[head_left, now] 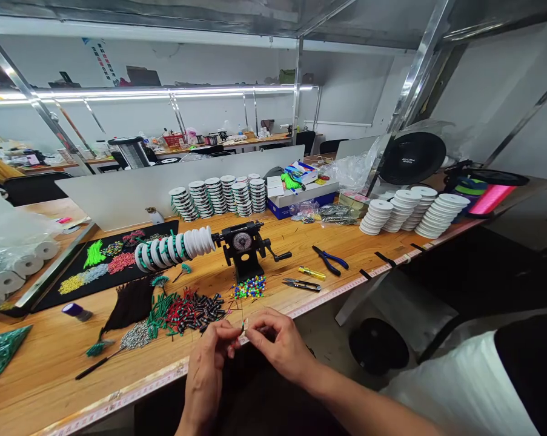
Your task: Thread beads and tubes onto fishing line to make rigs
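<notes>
My left hand [209, 363] and my right hand [280, 345] meet at the table's front edge, fingertips pinched close together. Between them shows a tiny dark piece [243, 327] on a thin line; its kind is too small to tell. Both hands are closed, and what each one grips is mostly hidden by the fingers. Just behind them lie small coloured beads [251, 287] and a heap of black, red and green tube-like pieces [195, 312]. A hand-cranked winder [243, 245] stands farther back, with a row of white spools [175, 247] on its shaft.
To the right lie thread snips [301, 284], a yellow tube [312, 273] and blue-handled pliers [330, 260]. White spools [418, 211] stand stacked at the back right, wound spools [218, 197] behind the winder. A black mat [50, 290] with coloured heaps is at left.
</notes>
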The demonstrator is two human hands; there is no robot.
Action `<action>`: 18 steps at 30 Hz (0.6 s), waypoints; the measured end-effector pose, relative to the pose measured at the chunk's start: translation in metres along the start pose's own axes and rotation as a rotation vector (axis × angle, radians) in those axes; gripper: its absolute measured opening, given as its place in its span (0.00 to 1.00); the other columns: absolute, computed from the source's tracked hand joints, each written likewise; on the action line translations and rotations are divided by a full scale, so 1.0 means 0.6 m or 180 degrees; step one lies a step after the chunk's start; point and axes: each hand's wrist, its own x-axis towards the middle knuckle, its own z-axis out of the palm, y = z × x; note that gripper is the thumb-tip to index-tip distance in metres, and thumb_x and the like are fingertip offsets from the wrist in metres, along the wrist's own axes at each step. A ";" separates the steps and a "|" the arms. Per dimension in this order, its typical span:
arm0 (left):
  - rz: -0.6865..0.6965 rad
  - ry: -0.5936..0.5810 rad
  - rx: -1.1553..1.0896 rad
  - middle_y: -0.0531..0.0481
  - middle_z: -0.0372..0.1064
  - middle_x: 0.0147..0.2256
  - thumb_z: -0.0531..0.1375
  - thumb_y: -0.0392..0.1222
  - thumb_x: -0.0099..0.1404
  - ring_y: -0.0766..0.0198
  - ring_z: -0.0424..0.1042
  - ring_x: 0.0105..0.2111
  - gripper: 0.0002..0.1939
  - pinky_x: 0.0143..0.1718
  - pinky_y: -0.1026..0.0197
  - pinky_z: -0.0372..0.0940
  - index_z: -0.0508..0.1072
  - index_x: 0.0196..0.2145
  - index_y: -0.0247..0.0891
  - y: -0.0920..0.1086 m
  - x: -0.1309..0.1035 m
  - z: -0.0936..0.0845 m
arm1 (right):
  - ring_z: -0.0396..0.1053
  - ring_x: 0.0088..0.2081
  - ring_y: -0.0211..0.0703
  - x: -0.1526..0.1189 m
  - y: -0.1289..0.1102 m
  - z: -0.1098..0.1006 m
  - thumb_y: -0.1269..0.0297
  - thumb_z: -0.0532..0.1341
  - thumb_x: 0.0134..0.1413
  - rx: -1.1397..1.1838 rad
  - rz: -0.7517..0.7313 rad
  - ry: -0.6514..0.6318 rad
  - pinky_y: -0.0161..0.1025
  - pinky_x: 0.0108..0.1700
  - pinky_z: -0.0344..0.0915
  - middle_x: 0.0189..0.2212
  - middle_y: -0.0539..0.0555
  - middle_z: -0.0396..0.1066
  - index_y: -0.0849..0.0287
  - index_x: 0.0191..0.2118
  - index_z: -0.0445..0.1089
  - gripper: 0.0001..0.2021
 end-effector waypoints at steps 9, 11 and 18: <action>-0.0085 0.0026 -0.0295 0.45 0.63 0.41 0.48 0.66 0.69 0.61 0.66 0.32 0.34 0.31 0.60 0.66 0.83 0.32 0.38 -0.014 -0.027 0.010 | 0.72 0.31 0.44 -0.005 0.021 0.022 0.63 0.67 0.51 0.0732 0.0613 0.0116 0.37 0.37 0.65 0.26 0.53 0.76 0.60 0.25 0.76 0.08; -0.0147 -0.0034 -0.0397 0.45 0.63 0.41 0.48 0.66 0.69 0.61 0.66 0.32 0.33 0.32 0.60 0.66 0.84 0.33 0.39 -0.017 -0.025 0.007 | 0.72 0.31 0.44 -0.006 0.019 0.021 0.62 0.67 0.50 0.0967 0.0840 0.0002 0.37 0.38 0.66 0.26 0.53 0.76 0.61 0.26 0.75 0.08; -0.0387 -0.0039 -0.0653 0.45 0.64 0.35 0.52 0.67 0.66 0.61 0.64 0.31 0.34 0.30 0.62 0.64 0.84 0.31 0.35 -0.007 -0.016 0.000 | 0.71 0.32 0.43 -0.008 0.009 0.013 0.60 0.66 0.51 0.0982 0.0836 -0.0207 0.36 0.39 0.64 0.28 0.53 0.76 0.61 0.27 0.73 0.09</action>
